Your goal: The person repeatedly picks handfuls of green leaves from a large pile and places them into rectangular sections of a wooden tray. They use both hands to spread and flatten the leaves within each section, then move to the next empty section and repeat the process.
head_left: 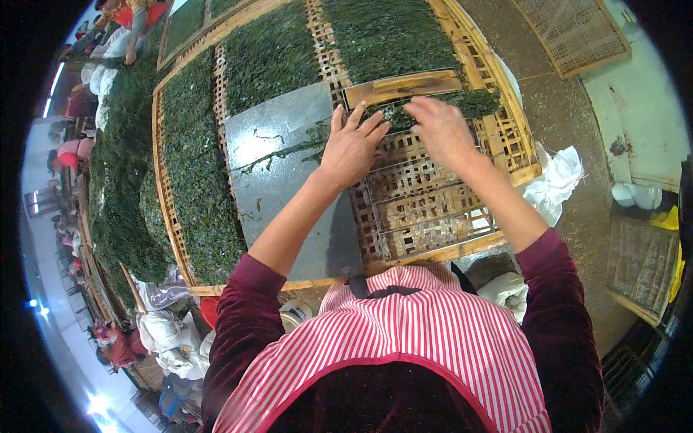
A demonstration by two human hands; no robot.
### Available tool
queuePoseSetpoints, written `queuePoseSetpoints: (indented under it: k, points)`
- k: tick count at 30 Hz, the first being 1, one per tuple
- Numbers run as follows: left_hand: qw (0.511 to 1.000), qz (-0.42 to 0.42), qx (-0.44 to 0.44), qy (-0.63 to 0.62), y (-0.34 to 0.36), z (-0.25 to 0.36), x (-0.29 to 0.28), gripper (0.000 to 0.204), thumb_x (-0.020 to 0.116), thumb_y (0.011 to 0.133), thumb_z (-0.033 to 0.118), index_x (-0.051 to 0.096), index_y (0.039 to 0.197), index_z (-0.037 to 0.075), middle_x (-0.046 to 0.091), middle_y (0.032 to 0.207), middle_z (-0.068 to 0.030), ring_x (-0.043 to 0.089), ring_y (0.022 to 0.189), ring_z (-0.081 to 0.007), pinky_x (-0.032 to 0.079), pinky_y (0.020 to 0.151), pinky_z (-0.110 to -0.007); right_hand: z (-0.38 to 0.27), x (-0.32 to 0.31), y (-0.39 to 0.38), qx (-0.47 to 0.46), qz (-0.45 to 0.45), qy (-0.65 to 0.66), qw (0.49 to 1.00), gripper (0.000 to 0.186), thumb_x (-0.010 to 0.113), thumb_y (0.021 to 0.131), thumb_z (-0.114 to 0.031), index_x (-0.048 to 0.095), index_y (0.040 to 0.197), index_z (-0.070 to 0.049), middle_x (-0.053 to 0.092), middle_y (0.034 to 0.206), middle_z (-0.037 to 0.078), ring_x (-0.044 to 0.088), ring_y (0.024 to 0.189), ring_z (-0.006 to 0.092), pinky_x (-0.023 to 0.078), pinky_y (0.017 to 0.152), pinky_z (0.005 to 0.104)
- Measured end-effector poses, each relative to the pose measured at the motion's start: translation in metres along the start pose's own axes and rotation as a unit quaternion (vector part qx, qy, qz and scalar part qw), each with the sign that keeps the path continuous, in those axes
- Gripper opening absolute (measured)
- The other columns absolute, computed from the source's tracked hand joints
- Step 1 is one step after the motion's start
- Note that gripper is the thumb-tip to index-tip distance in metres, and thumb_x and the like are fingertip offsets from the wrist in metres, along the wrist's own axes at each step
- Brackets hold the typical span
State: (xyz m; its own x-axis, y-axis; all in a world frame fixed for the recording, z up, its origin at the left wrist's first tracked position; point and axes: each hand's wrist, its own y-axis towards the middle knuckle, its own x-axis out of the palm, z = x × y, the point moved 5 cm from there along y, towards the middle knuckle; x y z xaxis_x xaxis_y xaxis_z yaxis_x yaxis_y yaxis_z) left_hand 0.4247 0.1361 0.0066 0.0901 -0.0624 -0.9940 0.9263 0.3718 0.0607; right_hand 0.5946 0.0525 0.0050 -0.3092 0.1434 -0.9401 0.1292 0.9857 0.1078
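My left hand (350, 148) lies with its fingers spread, at the right edge of a smooth grey sheet (296, 209), close to a strip of wet green, seaweed-like strands (476, 105). At that strip, my right hand (442, 133) has its fingers bent down; they are slightly blurred, and whether they grip any strands cannot be made out. Just beyond the hands sits a wooden board (404, 86) inside a thin dark frame. Under all this is a woven bamboo rack (422, 202), its lattice bare in front of my right hand. A few strands cling to the grey sheet.
Matted green layers (202, 166) cover the rack's left and far parts. A large loose green heap (126, 173) lies left of the rack. White sacks (170, 332) stand at lower left, and another white sack (556, 180) at the right corner. Other people work at far left.
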Motion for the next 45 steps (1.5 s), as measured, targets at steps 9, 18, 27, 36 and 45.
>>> queuePoseSetpoints:
  k: [9,18,27,36,45]
  points:
    - [0.998,-0.031,-0.045,-0.022,-0.023,-0.024,0.003,0.039,0.066,0.091,0.031,0.064,0.128,0.019,0.054,0.142,-0.0014,0.032,0.146,-0.0322,0.011,0.116,-0.067,0.036,-0.010,-0.021,0.099,-0.045,-0.103,0.989,0.039,0.053,0.099,-0.024,0.058,0.136,-0.011,0.048,0.150,0.009,0.037,0.144,0.0253,0.020,0.120,0.0525]
    - [1.000,-0.004,-0.010,-0.014,0.019,0.017,0.013,0.048,0.065,0.089,0.029,0.060,0.133,0.012,0.050,0.146,-0.0043,0.029,0.147,-0.0313,0.008,0.118,-0.067,0.002,0.014,-0.009,0.142,-0.092,-0.128,0.977,0.045,0.055,0.098,-0.022,0.051,0.141,-0.008,0.046,0.151,0.009,0.038,0.143,0.0269,0.022,0.119,0.0534]
    - [0.998,0.006,-0.048,-0.044,-0.018,-0.016,0.016,0.041,0.065,0.090,0.029,0.063,0.128,0.015,0.055,0.142,-0.0030,0.030,0.147,-0.0307,0.008,0.117,-0.069,-0.022,0.025,-0.005,0.051,-0.062,-0.061,0.995,0.047,0.058,0.096,-0.020,0.051,0.142,-0.010,0.045,0.152,0.007,0.037,0.144,0.0250,0.019,0.120,0.0538]
    - [0.992,-0.019,-0.106,-0.059,-0.011,-0.010,0.004,0.049,0.074,0.085,0.026,0.062,0.133,0.023,0.055,0.145,-0.0027,0.034,0.146,-0.0314,0.008,0.117,-0.068,-0.025,0.018,0.002,-0.041,-0.068,-0.041,0.996,0.039,0.056,0.097,-0.025,0.059,0.134,-0.011,0.058,0.140,0.007,0.045,0.139,0.0223,0.021,0.120,0.0528]
    - [0.987,-0.098,-0.127,-0.008,0.010,0.017,0.004,0.054,0.072,0.087,0.026,0.057,0.137,0.015,0.051,0.147,-0.0047,0.032,0.146,-0.0313,0.009,0.116,-0.068,0.083,-0.029,-0.024,0.027,-0.105,-0.047,0.993,0.036,0.059,0.097,-0.022,0.062,0.131,-0.013,0.058,0.140,0.002,0.036,0.145,0.0231,0.012,0.122,0.0566]
